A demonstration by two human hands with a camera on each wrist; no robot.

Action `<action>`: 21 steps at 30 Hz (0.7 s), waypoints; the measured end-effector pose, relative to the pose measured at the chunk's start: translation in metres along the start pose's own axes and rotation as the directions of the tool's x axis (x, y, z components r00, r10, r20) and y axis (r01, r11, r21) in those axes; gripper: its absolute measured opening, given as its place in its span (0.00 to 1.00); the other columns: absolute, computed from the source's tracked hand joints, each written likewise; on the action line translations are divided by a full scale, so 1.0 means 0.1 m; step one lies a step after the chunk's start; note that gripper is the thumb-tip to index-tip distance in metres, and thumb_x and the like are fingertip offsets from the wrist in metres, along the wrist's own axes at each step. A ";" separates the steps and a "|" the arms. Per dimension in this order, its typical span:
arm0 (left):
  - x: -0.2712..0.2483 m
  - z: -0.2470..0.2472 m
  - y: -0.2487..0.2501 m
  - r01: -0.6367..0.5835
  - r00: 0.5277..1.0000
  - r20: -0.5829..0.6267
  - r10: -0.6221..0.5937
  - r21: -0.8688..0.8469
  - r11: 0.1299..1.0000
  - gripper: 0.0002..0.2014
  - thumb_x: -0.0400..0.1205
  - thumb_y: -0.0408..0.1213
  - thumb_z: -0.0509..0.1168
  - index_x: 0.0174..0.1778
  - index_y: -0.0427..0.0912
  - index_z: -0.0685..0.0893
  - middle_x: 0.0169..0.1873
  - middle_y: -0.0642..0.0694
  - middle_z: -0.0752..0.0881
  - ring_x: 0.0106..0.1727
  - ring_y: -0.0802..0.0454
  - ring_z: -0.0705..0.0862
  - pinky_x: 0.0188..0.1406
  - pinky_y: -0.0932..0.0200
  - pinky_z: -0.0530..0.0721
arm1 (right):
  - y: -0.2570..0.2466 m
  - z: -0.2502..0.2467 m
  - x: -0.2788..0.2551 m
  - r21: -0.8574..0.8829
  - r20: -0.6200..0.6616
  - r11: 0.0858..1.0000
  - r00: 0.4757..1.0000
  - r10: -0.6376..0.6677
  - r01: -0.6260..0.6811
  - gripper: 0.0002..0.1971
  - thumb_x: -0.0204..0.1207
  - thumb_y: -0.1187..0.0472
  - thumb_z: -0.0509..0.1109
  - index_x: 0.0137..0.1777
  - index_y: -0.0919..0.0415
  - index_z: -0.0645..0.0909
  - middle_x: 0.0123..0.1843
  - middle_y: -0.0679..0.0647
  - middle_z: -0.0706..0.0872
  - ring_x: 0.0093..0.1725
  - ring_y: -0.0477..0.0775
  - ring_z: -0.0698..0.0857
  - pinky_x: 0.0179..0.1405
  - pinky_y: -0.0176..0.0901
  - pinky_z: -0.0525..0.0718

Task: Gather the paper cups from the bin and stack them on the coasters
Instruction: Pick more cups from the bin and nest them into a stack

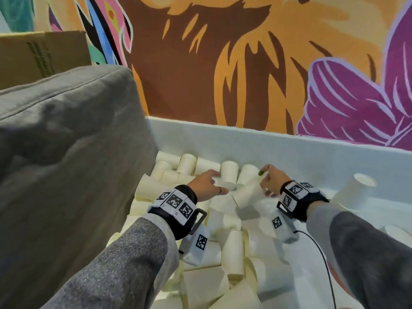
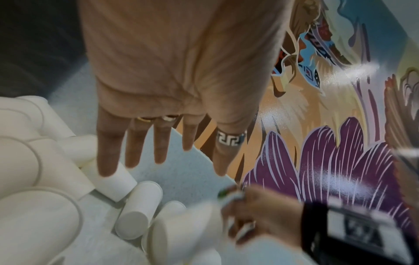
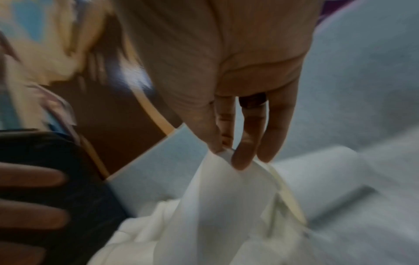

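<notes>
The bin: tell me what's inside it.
The bin holds a heap of loose paper cups, mostly tipped over. The right hand pinches one cup. Arms and upper cups cover whatever lies deeper.

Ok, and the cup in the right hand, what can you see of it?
The paper cup is plain off-white with a rolled rim, blurred in both wrist views. The right hand pinches its rim between thumb and fingers, and the wall looks slightly creased at the grip. It hangs tilted over the pile of cups in the white bin, near the empty left hand.
</notes>
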State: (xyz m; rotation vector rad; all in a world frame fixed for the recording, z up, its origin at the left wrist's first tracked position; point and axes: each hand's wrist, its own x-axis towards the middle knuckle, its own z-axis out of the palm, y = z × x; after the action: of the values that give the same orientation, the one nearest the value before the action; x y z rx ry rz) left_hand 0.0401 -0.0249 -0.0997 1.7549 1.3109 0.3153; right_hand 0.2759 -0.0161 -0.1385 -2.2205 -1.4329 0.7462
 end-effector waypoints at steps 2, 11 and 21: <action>0.03 0.05 0.06 -0.037 0.998 -0.044 0.036 -0.026 0.999 0.37 0.77 0.42 0.73 0.79 0.48 0.62 0.74 0.40 0.71 0.72 0.45 0.74 0.71 0.52 0.73 | -0.28 -0.21 -0.10 -0.020 -0.038 0.985 0.985 -0.171 0.170 0.11 0.77 0.71 0.63 0.54 0.55 0.72 0.48 0.62 0.84 0.37 0.62 0.87 0.35 0.51 0.85; 0.15 -0.11 0.24 -0.195 0.959 -0.214 0.187 -0.017 0.981 0.45 0.72 0.41 0.77 0.80 0.46 0.58 0.67 0.45 0.74 0.59 0.50 0.74 0.52 0.59 0.73 | -1.06 -0.64 -0.37 0.332 0.257 0.837 0.812 -0.524 0.435 0.05 0.80 0.61 0.67 0.51 0.54 0.74 0.35 0.49 0.88 0.27 0.50 0.85 0.34 0.42 0.87; 0.14 -0.29 -0.10 -0.110 0.946 -0.319 0.060 -0.139 0.984 0.42 0.69 0.41 0.79 0.76 0.49 0.64 0.63 0.46 0.77 0.62 0.44 0.79 0.55 0.51 0.83 | -0.22 -0.21 0.36 -0.574 0.266 0.774 0.955 -0.132 0.267 0.17 0.82 0.65 0.59 0.70 0.62 0.69 0.65 0.57 0.79 0.46 0.53 0.81 0.45 0.33 0.79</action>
State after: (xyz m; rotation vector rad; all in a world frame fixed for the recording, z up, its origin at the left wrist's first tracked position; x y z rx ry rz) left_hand 0.0207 0.0023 -0.0955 1.6778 1.3911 0.7530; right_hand 0.2859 0.0251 -0.1173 -2.4159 -2.2381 0.5002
